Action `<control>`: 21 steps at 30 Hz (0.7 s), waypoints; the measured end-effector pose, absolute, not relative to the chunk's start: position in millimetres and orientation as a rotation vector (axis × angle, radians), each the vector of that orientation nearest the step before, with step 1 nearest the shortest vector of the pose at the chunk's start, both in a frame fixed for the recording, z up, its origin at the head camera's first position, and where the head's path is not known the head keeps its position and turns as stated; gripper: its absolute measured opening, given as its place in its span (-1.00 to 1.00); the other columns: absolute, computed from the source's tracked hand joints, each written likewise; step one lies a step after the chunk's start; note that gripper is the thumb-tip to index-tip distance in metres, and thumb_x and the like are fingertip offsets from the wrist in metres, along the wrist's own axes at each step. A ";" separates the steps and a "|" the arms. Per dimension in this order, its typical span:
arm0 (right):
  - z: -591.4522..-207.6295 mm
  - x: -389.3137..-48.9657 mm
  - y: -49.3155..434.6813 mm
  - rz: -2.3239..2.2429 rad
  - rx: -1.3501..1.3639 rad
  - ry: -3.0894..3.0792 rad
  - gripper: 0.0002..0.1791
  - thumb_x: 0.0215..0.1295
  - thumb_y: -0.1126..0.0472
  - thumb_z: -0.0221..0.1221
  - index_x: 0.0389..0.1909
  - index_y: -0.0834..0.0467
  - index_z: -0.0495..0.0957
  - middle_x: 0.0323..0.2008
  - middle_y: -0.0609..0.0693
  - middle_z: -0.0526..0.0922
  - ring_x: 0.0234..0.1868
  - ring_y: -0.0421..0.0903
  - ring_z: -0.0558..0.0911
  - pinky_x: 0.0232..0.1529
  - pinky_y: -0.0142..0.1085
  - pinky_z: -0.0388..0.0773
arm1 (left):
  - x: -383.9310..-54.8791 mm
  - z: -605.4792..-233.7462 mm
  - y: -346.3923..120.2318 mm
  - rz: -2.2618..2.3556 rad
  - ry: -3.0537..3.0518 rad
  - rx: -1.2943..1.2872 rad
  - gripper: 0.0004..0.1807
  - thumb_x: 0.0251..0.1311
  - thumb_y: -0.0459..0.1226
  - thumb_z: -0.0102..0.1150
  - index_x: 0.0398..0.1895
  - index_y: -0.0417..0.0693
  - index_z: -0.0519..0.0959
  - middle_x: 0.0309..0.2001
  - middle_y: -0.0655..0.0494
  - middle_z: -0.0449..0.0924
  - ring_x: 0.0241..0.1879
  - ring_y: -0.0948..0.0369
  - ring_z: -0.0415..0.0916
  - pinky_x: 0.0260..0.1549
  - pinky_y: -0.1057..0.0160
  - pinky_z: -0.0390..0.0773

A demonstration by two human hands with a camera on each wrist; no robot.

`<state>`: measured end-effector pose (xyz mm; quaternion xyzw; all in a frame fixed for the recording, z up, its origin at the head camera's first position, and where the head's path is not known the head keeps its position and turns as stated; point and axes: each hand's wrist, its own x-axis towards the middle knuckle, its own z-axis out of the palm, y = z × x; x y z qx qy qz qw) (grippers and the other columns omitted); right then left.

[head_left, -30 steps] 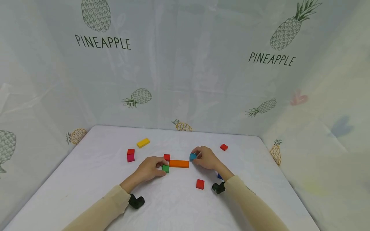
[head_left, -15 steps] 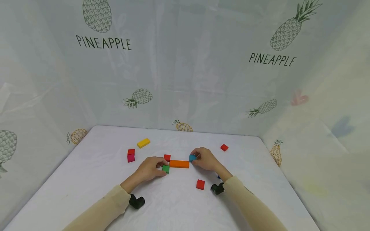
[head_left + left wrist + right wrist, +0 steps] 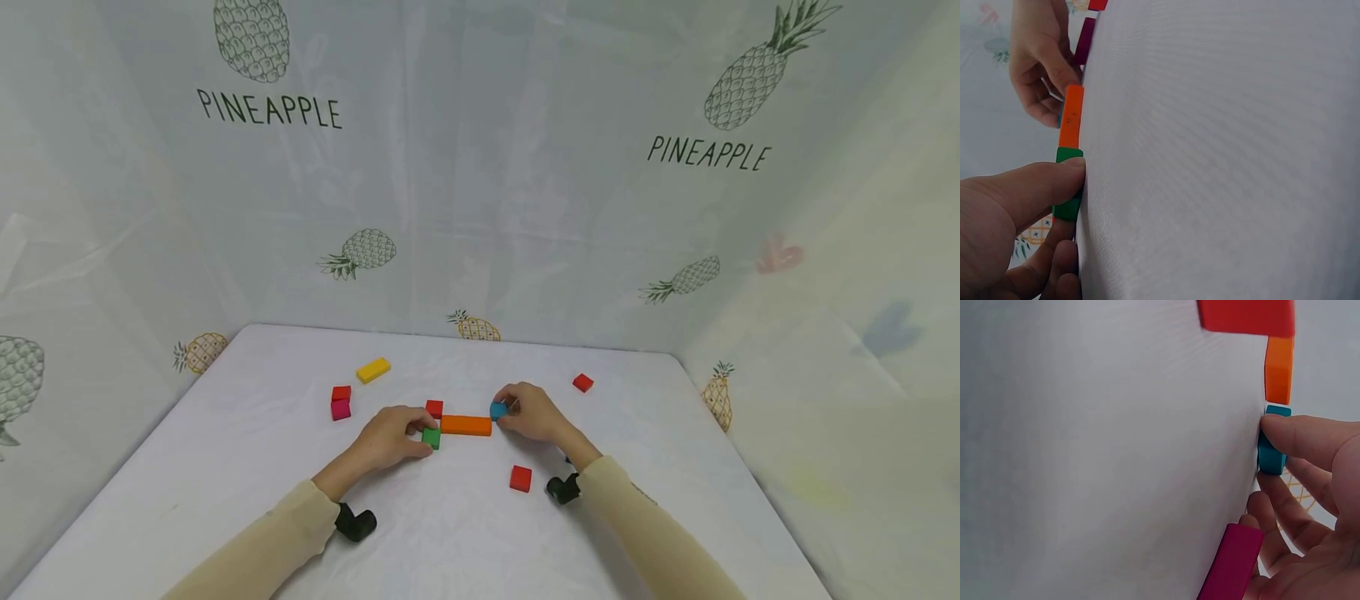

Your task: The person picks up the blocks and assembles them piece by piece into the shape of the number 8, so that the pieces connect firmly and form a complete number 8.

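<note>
My left hand (image 3: 392, 437) pinches a green block (image 3: 431, 438) between thumb and fingers on the white tabletop. Right beside it lies a long orange block (image 3: 466, 426), its left end close to the green one. A red block (image 3: 434, 408) sits just behind this junction. At the orange block's other end, my right hand (image 3: 531, 412) holds a blue block (image 3: 498, 410) with thumb and fingertips. In the right wrist view a narrow gap shows between the blue block (image 3: 1272, 447) and the orange block (image 3: 1279, 370).
A red block (image 3: 521, 478) lies in front of the right hand, another red block (image 3: 582, 382) far right. Back left are a yellow block (image 3: 372, 371), a red block (image 3: 341, 392) and a magenta block (image 3: 341, 409). A purple-pink block (image 3: 1232, 562) lies under the right wrist.
The right hand has brought the blue block slightly left and towards me, nearer the orange block's end. The left hand and green block have stayed in place.
</note>
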<state>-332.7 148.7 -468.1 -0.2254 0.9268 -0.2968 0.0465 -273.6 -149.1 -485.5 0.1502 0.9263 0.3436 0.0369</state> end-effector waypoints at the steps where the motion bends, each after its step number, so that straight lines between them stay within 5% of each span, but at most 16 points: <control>1: -467.3 -332.1 148.3 -0.903 -0.690 2.826 -0.69 0.33 0.25 0.45 0.06 0.16 0.68 -0.11 0.03 0.67 -0.10 -0.07 0.56 0.00 -0.18 0.63 | -273.7 -485.9 -149.0 1.054 2.843 0.456 -0.71 0.16 -0.22 0.59 -0.07 0.23 0.74 -0.22 0.27 0.60 -0.16 0.19 0.45 -0.12 0.19 0.54; 21: -465.9 -330.3 146.5 -0.900 -0.679 2.821 -0.70 0.33 0.24 0.45 0.05 0.15 0.70 -0.12 0.01 0.65 -0.09 -0.07 0.55 0.01 -0.16 0.62 | -274.4 -485.6 -149.0 1.052 2.843 0.443 -0.71 0.16 -0.22 0.59 -0.07 0.23 0.74 -0.22 0.26 0.59 -0.16 0.18 0.45 -0.12 0.18 0.54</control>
